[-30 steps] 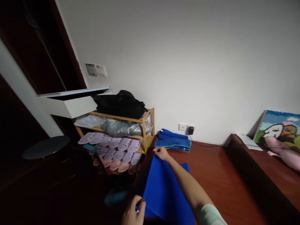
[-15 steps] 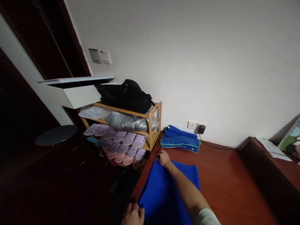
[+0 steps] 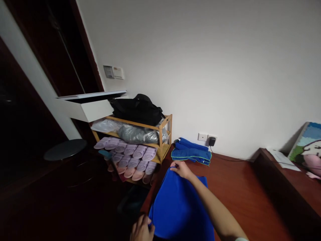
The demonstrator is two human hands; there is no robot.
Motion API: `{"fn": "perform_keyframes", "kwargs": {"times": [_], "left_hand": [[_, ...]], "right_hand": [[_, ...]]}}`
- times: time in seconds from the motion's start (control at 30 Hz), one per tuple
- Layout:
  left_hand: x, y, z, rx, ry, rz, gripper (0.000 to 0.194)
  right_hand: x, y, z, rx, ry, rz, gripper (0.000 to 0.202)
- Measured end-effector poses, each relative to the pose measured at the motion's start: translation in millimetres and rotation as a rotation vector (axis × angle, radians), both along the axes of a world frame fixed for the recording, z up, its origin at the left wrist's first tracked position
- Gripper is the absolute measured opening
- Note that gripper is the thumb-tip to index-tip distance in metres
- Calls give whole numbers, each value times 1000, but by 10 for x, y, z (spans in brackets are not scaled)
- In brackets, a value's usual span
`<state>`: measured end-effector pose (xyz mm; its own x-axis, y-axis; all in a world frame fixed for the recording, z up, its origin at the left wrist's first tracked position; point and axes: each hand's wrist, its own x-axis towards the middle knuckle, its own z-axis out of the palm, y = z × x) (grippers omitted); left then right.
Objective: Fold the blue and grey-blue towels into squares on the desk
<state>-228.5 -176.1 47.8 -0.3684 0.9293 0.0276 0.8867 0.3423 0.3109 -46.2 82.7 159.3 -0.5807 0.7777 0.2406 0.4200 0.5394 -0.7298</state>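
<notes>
A blue cloth [image 3: 179, 204] lies over the left part of the reddish-brown table [image 3: 238, 190]. My right hand [image 3: 181, 169] pinches its far left corner, slightly raised, and the forearm crosses over the cloth. Near the bottom of the view, my left hand [image 3: 142, 229] grips the cloth's near left edge between thumb and fingers. Folded blue cloths with green edging [image 3: 192, 152] rest by the wall, just beyond my right hand.
Left of the table stands a wooden rack [image 3: 161, 137] with slippers [image 3: 140, 152], plastic-wrapped items and a black bag [image 3: 139, 110]. A black plug [image 3: 212, 141] and its cable are at the wall. A round stool [image 3: 65, 149] is at left.
My right hand has lifted the cloth's far left corner a little and now pinches it. The left hand keeps its hold. The camera view has shifted slightly.
</notes>
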Motion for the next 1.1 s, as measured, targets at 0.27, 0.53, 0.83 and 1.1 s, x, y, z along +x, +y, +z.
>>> {"fn": "perform_keyframes", "kwargs": {"times": [0.27, 0.53, 0.83, 1.1], "left_hand": [[61, 61, 112, 325, -292, -90, 11], [211, 173, 1369, 664, -773, -198, 39], [823, 237, 2728, 701, -690, -423, 46], [1049, 89, 3150, 653, -991, -511, 45]], "right_hand": [[1020, -748, 835, 117, 111, 98, 37], [2286, -1413, 1419, 149, 278, -243, 42], [3158, -2181, 1963, 66, 412, -409, 46], [3440, -2615, 2052, 8, 491, -424, 44]]}}
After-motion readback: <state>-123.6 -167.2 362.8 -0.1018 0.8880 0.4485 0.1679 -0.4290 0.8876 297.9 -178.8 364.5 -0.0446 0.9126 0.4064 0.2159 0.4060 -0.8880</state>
